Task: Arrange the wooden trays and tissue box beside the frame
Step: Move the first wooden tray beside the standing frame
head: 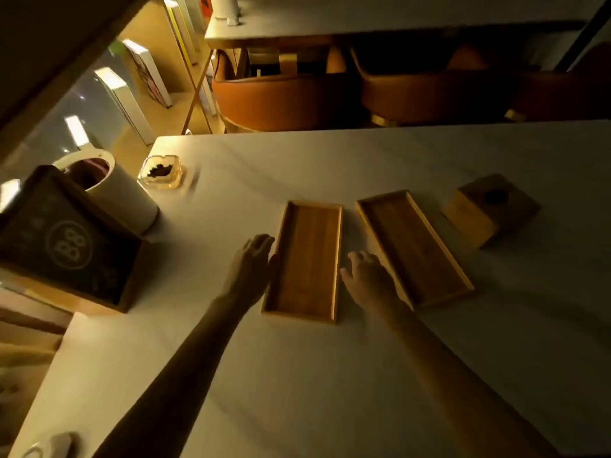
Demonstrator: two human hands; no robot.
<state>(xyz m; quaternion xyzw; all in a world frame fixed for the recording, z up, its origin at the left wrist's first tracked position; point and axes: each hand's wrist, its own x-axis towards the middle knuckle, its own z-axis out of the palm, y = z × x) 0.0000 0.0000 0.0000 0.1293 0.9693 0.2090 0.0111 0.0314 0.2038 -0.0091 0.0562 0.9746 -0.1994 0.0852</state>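
Two shallow wooden trays lie side by side on the pale table. The left tray (305,259) is straight; the right tray (413,247) is angled. A wooden cube tissue box (489,208) with a round dark hole on top stands to the right of them. A dark framed sign (67,246) with a round logo leans at the table's left edge. My left hand (253,269) rests flat against the left tray's left rim, fingers apart. My right hand (370,276) lies in the gap between the trays, fingers spread, touching the table.
A white cylindrical holder (109,190) stands behind the frame, and a glass ashtray (162,176) sits near the far left corner. Orange chairs (281,94) and another table (363,21) lie beyond the far edge. A pale object (56,446) sits at the near left.
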